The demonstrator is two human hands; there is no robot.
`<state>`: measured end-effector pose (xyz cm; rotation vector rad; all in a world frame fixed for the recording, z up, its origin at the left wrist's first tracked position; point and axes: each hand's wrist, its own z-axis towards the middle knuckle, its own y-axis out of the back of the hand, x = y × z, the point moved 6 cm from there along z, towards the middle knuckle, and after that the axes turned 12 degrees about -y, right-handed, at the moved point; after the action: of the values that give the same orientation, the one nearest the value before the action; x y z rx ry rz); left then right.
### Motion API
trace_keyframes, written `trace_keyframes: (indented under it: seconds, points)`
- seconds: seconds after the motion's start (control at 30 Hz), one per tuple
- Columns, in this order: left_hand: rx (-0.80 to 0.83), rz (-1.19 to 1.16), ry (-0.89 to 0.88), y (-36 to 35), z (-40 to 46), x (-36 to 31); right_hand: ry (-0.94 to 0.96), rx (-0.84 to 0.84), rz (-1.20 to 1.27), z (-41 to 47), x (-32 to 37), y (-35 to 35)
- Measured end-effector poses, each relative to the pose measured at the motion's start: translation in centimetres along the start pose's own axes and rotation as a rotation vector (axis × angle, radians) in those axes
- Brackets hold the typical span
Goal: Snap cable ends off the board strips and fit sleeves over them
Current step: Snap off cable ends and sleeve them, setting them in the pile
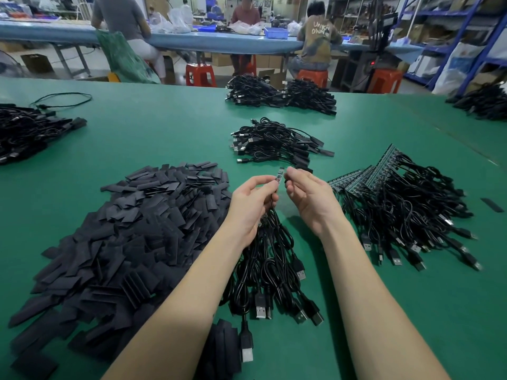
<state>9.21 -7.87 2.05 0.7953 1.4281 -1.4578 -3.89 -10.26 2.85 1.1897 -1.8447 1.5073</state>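
while we hold the small board end (279, 175) upright between both hands above the green mat (170, 133), the weak spot is the grip: our left hand (251, 204) pinches it at the base between thumb and forefinger, with a bundle of black usb cables (271, 270) hanging from the same fist. our right hand (310, 196) sits just beside the board with fingers curled; something dark shows at its fingertips, perhaps a sleeve, but we cannot tell. if we push a sleeve on crooked, it may catch on the board's corner or bend the solder joint. the hanging bundle could tug the end out of our pinch. the heap of black sleeves (123, 242) lies to the left, the uncut board strips (367, 176) to the right, sleeved cables (274, 144) beyond.
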Motion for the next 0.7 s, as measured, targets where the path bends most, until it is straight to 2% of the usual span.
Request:
trace_keyframes:
  seconds: [0.33, 0.5, 0.7]
  points:
    - [0.042, -0.062, 0.075, 0.4, 0.4, 0.0, 0.012, 0.157, 0.145, -0.5, 1.2, -0.4]
    - [0.12, -0.086, 0.115, 0.4, 0.5, -0.3, 0.053, 0.133, 0.108, -0.5, 1.4, -0.4]
    - [0.188, -0.005, 0.121, 0.5, 0.4, -0.9, 0.079, 0.129, 0.049, -0.9, 1.6, -0.5]
